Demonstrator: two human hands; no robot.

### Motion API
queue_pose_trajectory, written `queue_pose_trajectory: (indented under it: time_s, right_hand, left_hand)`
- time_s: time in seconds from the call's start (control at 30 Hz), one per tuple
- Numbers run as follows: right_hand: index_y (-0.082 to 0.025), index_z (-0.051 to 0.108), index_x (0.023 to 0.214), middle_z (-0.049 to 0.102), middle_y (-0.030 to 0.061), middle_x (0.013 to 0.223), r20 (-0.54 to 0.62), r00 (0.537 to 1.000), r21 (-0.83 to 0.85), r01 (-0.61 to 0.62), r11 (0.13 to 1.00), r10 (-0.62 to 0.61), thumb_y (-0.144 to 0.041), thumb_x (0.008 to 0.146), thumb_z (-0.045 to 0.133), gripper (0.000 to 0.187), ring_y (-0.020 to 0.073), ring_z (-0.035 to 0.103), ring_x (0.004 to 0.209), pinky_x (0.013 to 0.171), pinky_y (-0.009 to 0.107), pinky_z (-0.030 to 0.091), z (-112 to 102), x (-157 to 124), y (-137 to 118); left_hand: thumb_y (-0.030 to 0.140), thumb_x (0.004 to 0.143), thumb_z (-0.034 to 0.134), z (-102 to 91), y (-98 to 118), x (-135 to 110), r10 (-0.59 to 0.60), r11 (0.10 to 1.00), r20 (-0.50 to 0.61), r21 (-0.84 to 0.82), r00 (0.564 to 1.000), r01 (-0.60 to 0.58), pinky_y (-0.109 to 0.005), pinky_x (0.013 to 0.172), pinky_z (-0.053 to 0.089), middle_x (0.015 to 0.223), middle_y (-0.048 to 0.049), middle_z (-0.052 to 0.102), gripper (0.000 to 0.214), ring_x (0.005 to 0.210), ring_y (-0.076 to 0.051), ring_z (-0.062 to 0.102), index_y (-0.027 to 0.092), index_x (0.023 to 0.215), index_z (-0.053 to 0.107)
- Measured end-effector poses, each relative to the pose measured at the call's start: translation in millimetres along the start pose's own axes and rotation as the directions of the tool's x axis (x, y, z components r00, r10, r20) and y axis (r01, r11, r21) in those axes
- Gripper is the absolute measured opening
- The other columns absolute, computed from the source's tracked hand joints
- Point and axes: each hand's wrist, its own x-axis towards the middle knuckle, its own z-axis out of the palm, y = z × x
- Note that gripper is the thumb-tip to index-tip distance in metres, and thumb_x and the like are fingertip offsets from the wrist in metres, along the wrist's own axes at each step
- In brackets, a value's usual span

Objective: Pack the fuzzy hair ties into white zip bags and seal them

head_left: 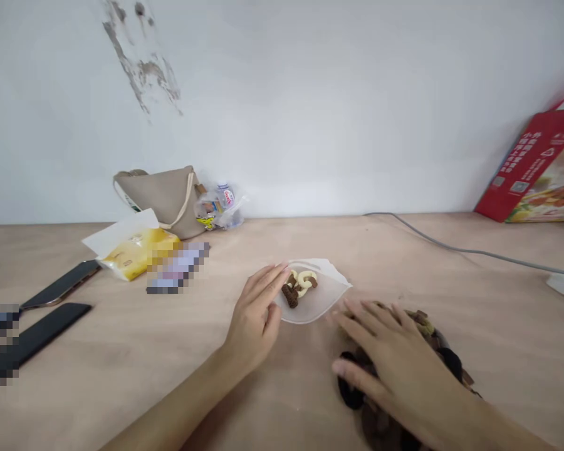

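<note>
Twisted biscuits [295, 287] are being held, just a few, inside a frosted plastic pouch [322, 304], touched by the open-fingered left hand [254, 316], while a larger heap of similar pieces [425, 329] outside is being covered by the spread right hand [395, 369].

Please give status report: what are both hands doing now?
Left hand on edge of translucent plastic pouch, brown-and-cream twisted snacks inside. Right hand spread over heap of brown and black pieces.

Left hand [256, 316] touching translucent pouch [322, 307] of snacks [297, 288], right hand [395, 369] on heap of brown snacks [380, 426]
</note>
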Motion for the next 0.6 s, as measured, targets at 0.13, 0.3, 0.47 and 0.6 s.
queue_pose_trajectory:
  time_s: [0.13, 0.3, 0.47, 0.6]
  right_hand:
    - [-0.025, 0.055, 0.115, 0.066, 0.0066, 0.11, -0.288, 0.958, 0.141, 0.024, 0.99, 0.018, -0.031, 0.093, 0.043, 0.026, 0.0246, 0.06, 0.101, 0.09, 0.048, 0.042, -16, -20, 36]
    - [-0.023, 0.053, 0.113, 0.067, 0.0054, 0.093, -0.317, 0.938, 0.175, 0.2, 0.964, -0.137, -0.018, 0.089, 0.048, 0.025, 0.0211, 0.061, 0.088, 0.075, 0.035, 0.047, -29, -52, 52]
    - [-0.018, 0.059, 0.101, 0.07, 0.0026, 0.081, -0.264, 0.837, 0.06, 0.511, 0.858, -0.48, -0.025, 0.089, 0.054, 0.015, 0.0178, 0.062, 0.074, 0.069, 0.034, 0.047, -23, -52, 21]
    - [-0.018, 0.063, 0.091, 0.069, -0.0011, 0.071, -0.305, 0.823, 0.048, 0.515, 0.856, -0.479, -0.018, 0.095, 0.043, 0.02, 0.0141, 0.06, 0.063, 0.059, 0.031, 0.043, -13, -46, 0]
  left_hand:
    - [0.0, 0.08, 0.039, 1.0, 0, -2, 0.034, 0.999, -0.064, 0.031, 0.997, -0.032, -0.045, 0.1, 0.043, 0.129, -0.006, 0.057, 0.056, 0.122, -0.024, 0.046, 0.023, 0.13, 0.049]
    - [-0.001, 0.079, 0.043, 1.0, 5, -2, 0.068, 0.997, -0.112, 0.05, 0.991, -0.063, -0.043, 0.096, 0.045, 0.122, -0.0067, 0.062, 0.051, 0.118, -0.024, 0.048, 0.021, 0.124, 0.054]
    - [0.002, 0.078, 0.049, 1.1, 13, -2, 0.121, 0.991, -0.125, 0.074, 0.985, -0.112, -0.045, 0.094, 0.046, 0.119, -0.0076, 0.063, 0.049, 0.116, -0.025, 0.05, 0.021, 0.123, 0.054]
    - [0.003, 0.077, 0.049, 1.7, 17, -5, 0.124, 0.991, -0.096, 0.068, 0.988, -0.118, -0.045, 0.094, 0.047, 0.119, -0.0074, 0.063, 0.05, 0.116, -0.026, 0.05, 0.021, 0.123, 0.053]
